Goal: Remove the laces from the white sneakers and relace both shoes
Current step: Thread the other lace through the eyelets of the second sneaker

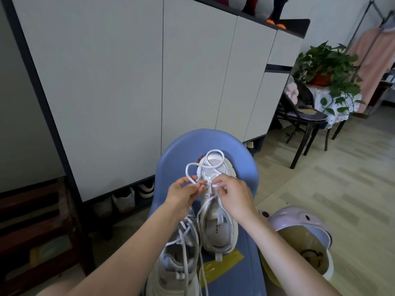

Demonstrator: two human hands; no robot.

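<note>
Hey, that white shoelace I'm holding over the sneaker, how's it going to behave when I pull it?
The shoelace is probably floppy: it curls in loose loops over the sneaker toe. It looks light, since the left hand lifts it with a fingertip pinch. Its slack loops may well snag or tangle when pulled.
</note>
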